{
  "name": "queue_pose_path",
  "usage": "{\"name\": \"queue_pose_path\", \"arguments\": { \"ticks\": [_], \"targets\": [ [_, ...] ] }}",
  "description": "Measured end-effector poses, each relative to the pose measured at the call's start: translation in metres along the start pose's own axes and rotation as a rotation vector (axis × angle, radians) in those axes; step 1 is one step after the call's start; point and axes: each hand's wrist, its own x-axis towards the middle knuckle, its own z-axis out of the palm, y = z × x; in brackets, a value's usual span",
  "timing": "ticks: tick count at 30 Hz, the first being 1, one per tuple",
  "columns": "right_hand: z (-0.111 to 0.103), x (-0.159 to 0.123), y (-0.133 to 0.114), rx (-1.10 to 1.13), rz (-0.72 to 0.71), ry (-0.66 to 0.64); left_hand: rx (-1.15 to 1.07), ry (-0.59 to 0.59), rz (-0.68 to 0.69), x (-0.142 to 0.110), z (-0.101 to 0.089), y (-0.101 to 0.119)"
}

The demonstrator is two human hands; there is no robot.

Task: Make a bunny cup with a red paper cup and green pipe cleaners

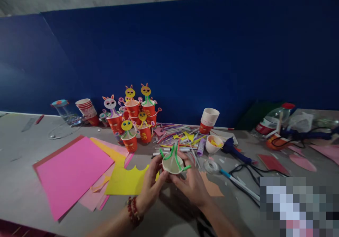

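Note:
Both my hands hold one small paper cup [172, 164] just above the grey table [23, 180], its white inside turned towards me. Green straws [172, 152] stick out of the cup and cross over its mouth. My left hand [151, 186], with a red bead bracelet on the wrist, grips the cup's left side with curled fingers. On the cup's right side and underneath it, my right hand [192, 184] closes with its fingers wrapped round.
Finished red cups with rabbit faces [132, 119] stand behind. Pink paper [70, 173] and yellow paper [127, 180] lie to the left. A pile of straws [176, 136], cup stacks [209, 120], a tape roll [211, 165], a glue gun [234, 150], cables and a pen lie to the right.

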Motion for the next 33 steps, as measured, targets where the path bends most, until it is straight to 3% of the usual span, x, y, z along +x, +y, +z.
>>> {"name": "queue_pose_path", "arguments": {
  "ticks": [9, 26, 33],
  "targets": [
    [-0.002, -0.001, 0.003, 0.093, -0.004, -0.079, 0.197, 0.027, 0.07, 0.002, -0.006, 0.003],
    [0.0, -0.004, 0.006, -0.115, -0.083, -0.055, 0.364, -0.068, 0.165, -0.004, -0.007, 0.007],
    [-0.001, -0.003, 0.001, -0.148, -0.077, -0.079, 0.346, -0.018, 0.096, 0.0, -0.005, 0.011]
  ]
}}
